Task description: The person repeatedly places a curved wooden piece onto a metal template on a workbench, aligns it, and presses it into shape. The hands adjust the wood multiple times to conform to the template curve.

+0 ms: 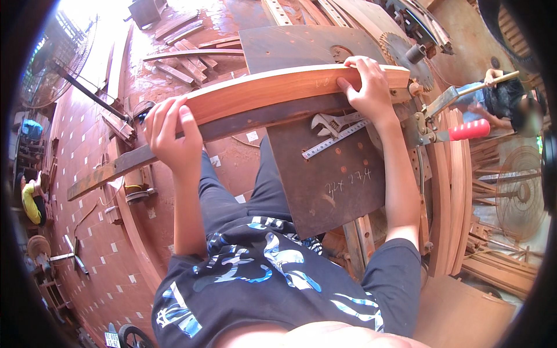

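A long reddish wooden board [261, 94] lies crosswise in front of me, against a dark metal bar [110, 172] that runs along its near side. My left hand [173, 130] is closed around the board's left end. Near the right end, my right hand [369, 87] grips the board, fingers over its far edge and thumb on the near face. An adjustable wrench [331, 123] and a measuring strip [333, 140] rest on the dark metal machine table [331, 197], close to my right wrist. Past the board's right end stands a toothed circular saw blade [406, 57].
A clamp with a red handle [469, 130] sits right of my right forearm. Beyond the board is another metal plate [278, 46]; wood strips [183, 64] lie on the tiled floor. Long boards [455, 203] stand at right. Another person [503, 101] is at far right, another [32, 200] far left.
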The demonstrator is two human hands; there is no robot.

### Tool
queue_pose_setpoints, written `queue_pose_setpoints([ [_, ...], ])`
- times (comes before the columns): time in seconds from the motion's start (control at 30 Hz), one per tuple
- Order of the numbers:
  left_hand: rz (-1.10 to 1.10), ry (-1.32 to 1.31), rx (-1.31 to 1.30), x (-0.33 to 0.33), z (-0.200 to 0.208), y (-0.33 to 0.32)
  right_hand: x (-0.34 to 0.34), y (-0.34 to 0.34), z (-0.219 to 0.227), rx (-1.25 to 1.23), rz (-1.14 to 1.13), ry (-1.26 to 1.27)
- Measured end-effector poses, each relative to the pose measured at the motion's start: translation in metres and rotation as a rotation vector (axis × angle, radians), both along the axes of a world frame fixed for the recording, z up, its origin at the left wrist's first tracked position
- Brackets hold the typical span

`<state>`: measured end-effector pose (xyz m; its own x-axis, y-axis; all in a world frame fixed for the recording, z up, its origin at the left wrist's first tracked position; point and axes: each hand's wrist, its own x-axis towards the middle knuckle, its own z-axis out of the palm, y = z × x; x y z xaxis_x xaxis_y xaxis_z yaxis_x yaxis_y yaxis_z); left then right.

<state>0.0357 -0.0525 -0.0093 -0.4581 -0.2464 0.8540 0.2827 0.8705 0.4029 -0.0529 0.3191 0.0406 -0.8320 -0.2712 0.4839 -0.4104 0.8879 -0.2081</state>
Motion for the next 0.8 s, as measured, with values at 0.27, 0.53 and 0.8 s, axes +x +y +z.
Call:
queue_pose_setpoints([
  [0.27, -0.015, 0.061, 0.005, 0.009, 0.002, 0.000, 0.007, 0.007, 0.007, 0.068, 0.006, 0.079],
  [0.53, 0.063, -0.072, 0.019, 0.002, 0.011, -0.022, 0.023, 0.008, 0.007, -0.041, 0.027, 0.092],
  [0.8, -0.088, -0.184, 0.535, 0.006, -0.013, -0.030, 0.006, 0.012, -0.004, 0.028, 0.097, 0.228],
])
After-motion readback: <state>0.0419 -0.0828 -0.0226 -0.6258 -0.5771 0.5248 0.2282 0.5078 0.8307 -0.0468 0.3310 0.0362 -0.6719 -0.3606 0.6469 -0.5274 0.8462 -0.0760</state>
